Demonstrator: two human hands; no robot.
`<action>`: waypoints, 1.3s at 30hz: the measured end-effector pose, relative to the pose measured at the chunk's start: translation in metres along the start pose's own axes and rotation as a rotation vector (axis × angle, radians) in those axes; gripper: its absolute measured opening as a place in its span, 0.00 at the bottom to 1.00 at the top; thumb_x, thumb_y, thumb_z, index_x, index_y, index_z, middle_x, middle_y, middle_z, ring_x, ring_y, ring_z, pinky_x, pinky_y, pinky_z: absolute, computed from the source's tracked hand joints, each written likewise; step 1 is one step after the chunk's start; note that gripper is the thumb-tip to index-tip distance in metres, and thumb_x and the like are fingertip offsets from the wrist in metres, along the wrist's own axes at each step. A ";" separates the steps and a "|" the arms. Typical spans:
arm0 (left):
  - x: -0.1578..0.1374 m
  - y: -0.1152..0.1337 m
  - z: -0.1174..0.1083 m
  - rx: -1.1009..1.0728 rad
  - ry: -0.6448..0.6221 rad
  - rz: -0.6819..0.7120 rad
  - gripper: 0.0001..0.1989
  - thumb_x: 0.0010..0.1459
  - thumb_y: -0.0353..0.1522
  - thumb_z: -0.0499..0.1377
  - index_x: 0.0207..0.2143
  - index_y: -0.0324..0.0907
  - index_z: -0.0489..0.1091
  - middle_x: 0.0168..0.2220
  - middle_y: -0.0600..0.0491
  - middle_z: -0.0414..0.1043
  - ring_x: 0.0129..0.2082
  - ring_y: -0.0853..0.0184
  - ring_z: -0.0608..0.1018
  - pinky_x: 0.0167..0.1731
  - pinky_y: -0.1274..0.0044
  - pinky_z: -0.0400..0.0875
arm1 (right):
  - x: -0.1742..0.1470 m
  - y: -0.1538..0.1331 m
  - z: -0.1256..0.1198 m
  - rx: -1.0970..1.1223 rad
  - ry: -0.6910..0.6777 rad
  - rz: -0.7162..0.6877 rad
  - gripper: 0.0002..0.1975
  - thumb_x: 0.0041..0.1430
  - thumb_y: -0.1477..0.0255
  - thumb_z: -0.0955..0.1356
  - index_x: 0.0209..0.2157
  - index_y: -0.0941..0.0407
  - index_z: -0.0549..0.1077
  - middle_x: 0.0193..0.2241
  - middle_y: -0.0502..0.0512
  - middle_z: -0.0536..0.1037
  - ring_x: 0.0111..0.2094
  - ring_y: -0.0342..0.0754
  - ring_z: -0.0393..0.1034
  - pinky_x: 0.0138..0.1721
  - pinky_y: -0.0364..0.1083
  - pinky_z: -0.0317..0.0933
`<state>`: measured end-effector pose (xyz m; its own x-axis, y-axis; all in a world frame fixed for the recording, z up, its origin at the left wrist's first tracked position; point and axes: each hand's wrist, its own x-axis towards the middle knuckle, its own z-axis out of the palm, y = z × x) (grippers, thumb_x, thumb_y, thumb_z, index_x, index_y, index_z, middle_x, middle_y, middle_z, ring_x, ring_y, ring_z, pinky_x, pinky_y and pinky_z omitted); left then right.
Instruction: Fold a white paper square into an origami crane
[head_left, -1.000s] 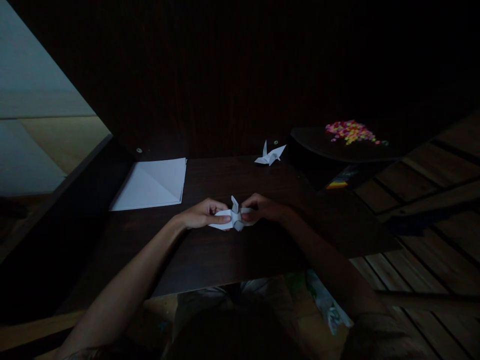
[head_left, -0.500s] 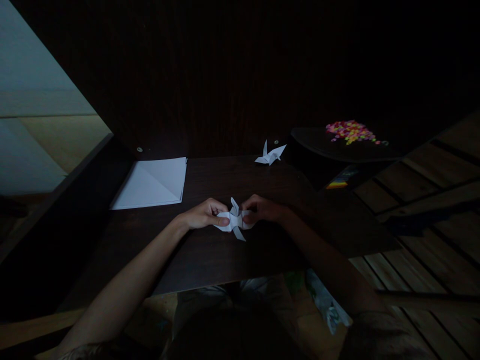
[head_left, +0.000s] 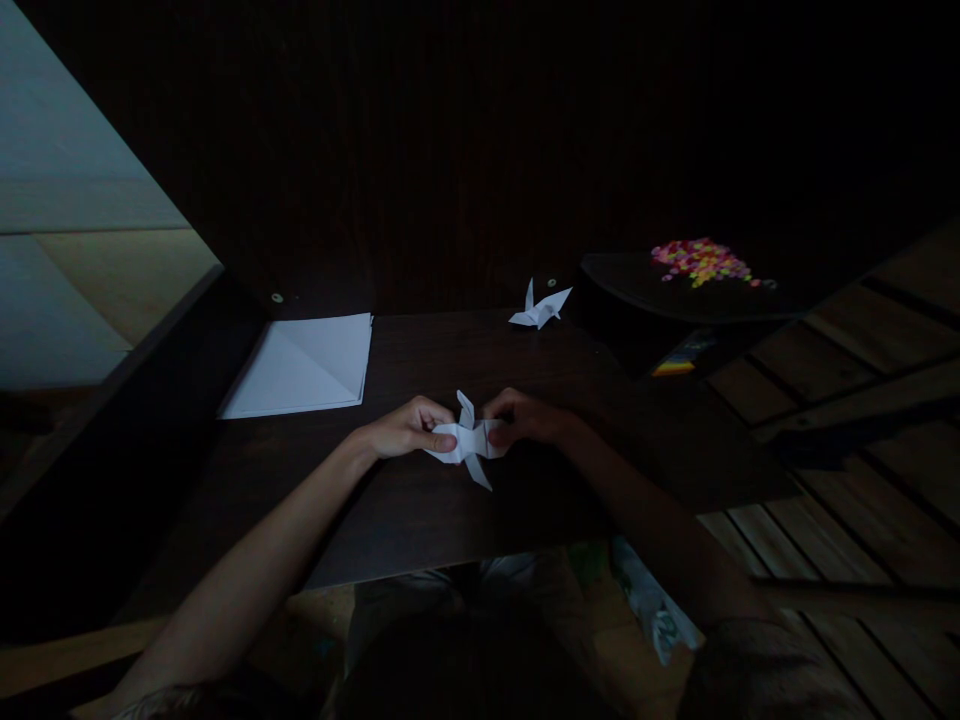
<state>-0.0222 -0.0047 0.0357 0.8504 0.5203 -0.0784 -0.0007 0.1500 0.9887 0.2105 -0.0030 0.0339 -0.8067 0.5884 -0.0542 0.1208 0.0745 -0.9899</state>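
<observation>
Between my two hands is a white origami crane (head_left: 470,440), its wings spread to left and right and its two narrow points sticking out up and down. My left hand (head_left: 415,428) pinches the left wing, thumb on top. On the right wing, the thumb and fingers of my right hand (head_left: 519,417) are closed the same way; that hand is in shadow. A second white paper crane (head_left: 541,309) rests at the back of the dark table (head_left: 420,520), beyond my right hand.
White paper sheets (head_left: 304,368), the top one creased, lie at the back left. A rounded dark shelf (head_left: 622,285) at the right carries a heap of small colourful pieces (head_left: 703,262). A dark panel (head_left: 450,150) rises behind the table. Wooden slats (head_left: 847,480) lie to the right.
The wings of the crane in my hands look pulled slightly further apart, and its upper and lower points have spread a little. Both hands stay nearly in place.
</observation>
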 end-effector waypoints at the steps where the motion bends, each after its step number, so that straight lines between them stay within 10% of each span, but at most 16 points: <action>1: 0.000 0.000 0.000 -0.002 0.001 0.000 0.18 0.44 0.41 0.70 0.24 0.33 0.74 0.22 0.52 0.74 0.21 0.75 0.71 0.24 0.83 0.64 | 0.000 0.000 0.000 0.004 -0.001 -0.003 0.24 0.44 0.52 0.73 0.22 0.61 0.70 0.19 0.46 0.66 0.22 0.39 0.57 0.24 0.40 0.52; 39: 0.000 0.002 0.003 0.000 0.042 -0.035 0.22 0.40 0.44 0.71 0.23 0.33 0.73 0.21 0.52 0.73 0.20 0.73 0.71 0.23 0.82 0.64 | 0.001 0.008 -0.003 0.071 -0.001 -0.007 0.26 0.39 0.51 0.75 0.19 0.60 0.66 0.17 0.45 0.62 0.20 0.38 0.55 0.23 0.40 0.51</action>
<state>-0.0210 -0.0072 0.0384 0.8271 0.5494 -0.1186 0.0293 0.1686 0.9853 0.2128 0.0006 0.0266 -0.8080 0.5872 -0.0471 0.0737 0.0214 -0.9970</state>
